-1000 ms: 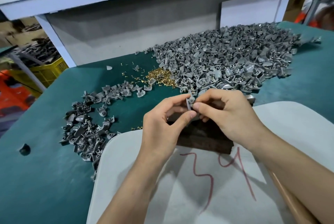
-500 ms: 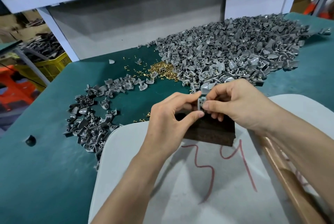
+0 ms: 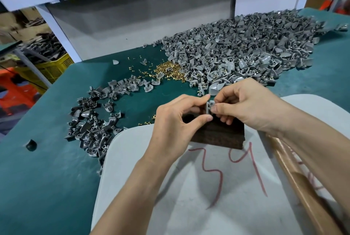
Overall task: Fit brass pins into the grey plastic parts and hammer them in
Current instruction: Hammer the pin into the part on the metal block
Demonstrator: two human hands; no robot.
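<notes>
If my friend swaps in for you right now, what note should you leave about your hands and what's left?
The left hand and right hand both pinch one grey part over the dark block. I cannot see whether its pin is in.
Loose brass pins lie beyond on the green table, beside the big grey pile; a smaller pile lies left.
A wooden handle rests right, untouched.
To do: seat pin, hammer it, next part.

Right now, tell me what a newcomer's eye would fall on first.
A huge heap of grey plastic parts covers the green table at far right, a pile of brass pins at its left edge. Nearer, the left hand and right hand pinch one grey plastic part above a dark wooden block.
</notes>
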